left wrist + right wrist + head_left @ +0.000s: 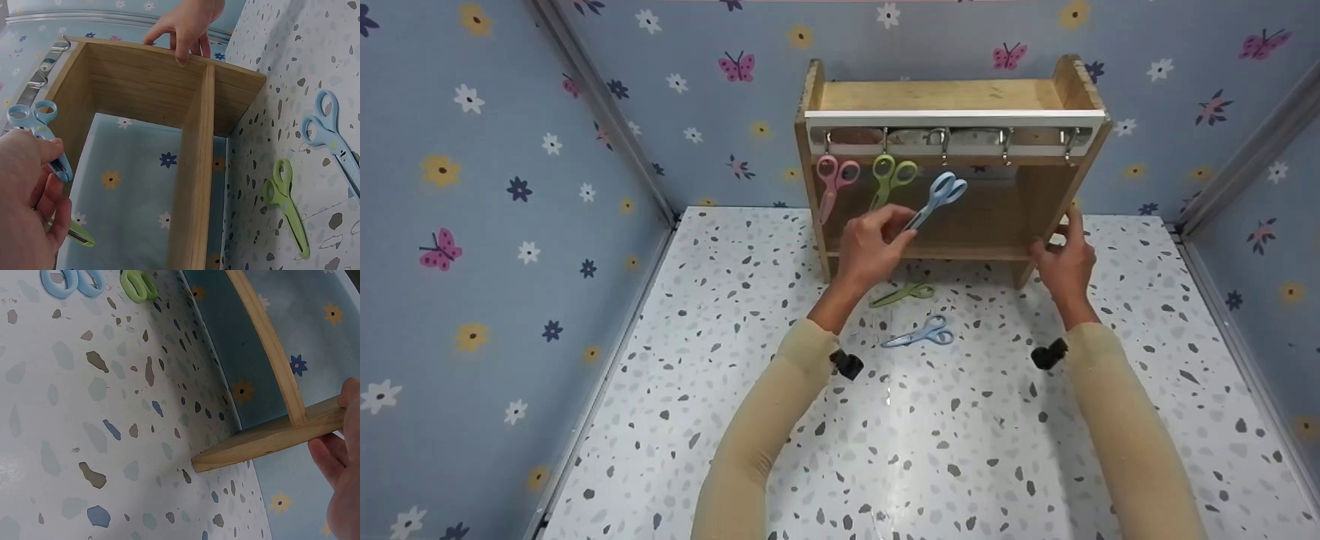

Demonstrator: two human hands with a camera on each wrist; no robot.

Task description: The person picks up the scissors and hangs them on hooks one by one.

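Mark [342,153] on blue scissors [917,336] before wooden rack [934,95]: illegible. Speckled tabletop [960,435] beneath, floral wall [840,45] behind. Left hand [874,241] pinches second blue scissors [936,201]; right hand [1067,259] grips rack's side.

Bright head view, pale glare on tabletop [930,435], wrist views dimmer
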